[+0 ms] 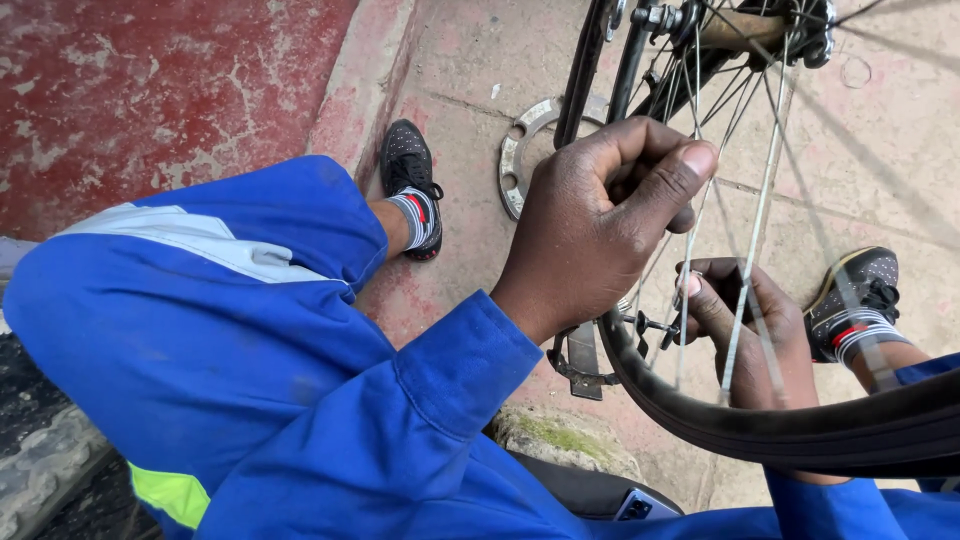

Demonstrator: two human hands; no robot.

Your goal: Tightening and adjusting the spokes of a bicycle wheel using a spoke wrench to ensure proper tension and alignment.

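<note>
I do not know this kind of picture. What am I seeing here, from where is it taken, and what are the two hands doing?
There is no machine here. One camera sits on a person's head and looks down, so you see that person's own arms in blue sleeves, and their knees and shoes.

The left hand is closed around spokes of a bicycle wheel, thumb on top. The right hand reaches behind the spokes, close to the black tyre; what its fingers grip is too hidden to tell.

On the worn reddish concrete ground lies a metal ring with holes, beside the left shoe. The wheel's hub is at the top.
</note>
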